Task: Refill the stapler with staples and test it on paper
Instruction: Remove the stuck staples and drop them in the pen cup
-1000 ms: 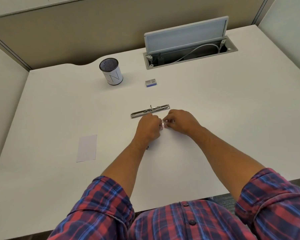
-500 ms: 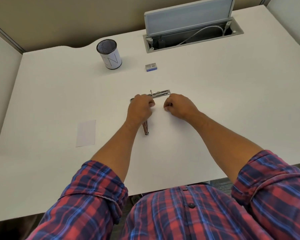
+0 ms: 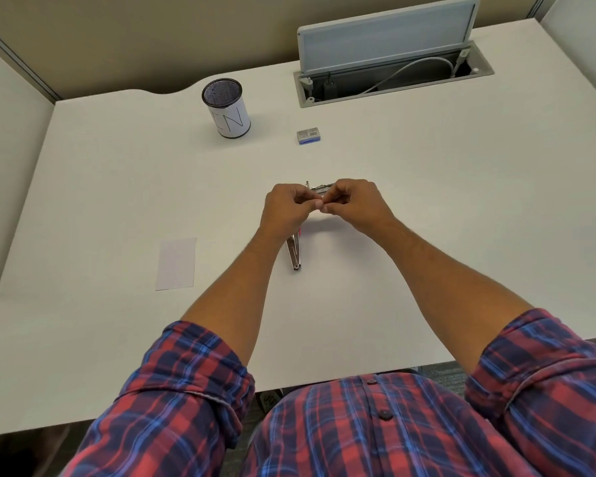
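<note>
L hand (image 3: pixel 284 210) + R hand (image 3: pixel 355 204) pinched together | over stapler (image 3: pixel 295 251) (opened)

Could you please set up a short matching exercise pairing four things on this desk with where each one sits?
Things:
1. pen cup
2. staple box
3. slip of paper
4. stapler

Places:
A. lying opened out, partly under the two hands
B. flat on the desk, left of the left forearm
C. standing upright near the desk's far edge
D. just in front of the open cable hatch

Pairs: 1-C, 2-D, 3-B, 4-A
</note>
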